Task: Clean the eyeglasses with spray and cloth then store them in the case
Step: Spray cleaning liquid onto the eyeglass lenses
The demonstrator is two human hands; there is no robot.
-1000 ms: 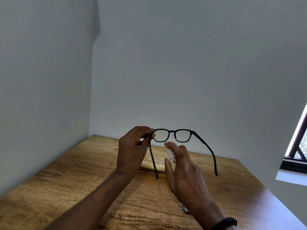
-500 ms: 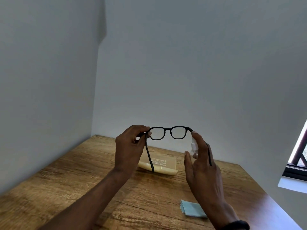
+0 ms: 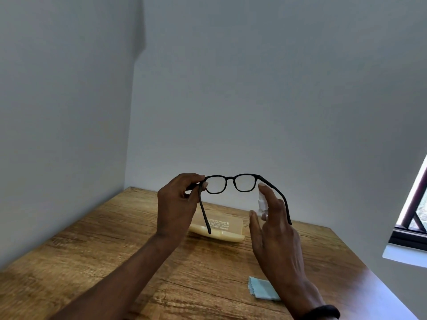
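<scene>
Black-framed eyeglasses are held up above the wooden table, temples unfolded toward me. My left hand pinches the frame at its left hinge. My right hand grips a small white spray bottle just below the right lens, index finger on the bottle's top and thumb at its side. Most of the bottle is hidden behind my fingers. A cream eyeglass case lies on the table behind and below the glasses. A light blue cloth lies flat by my right wrist.
The table sits in a corner between two grey walls. A window frame with a white sill is at the right edge. A black band circles my right wrist.
My right hand has carried the spray bottle from the middle, under the glasses, rightward and up beside the right lens. The blue cloth came into view. The left hand keeps its hold.
</scene>
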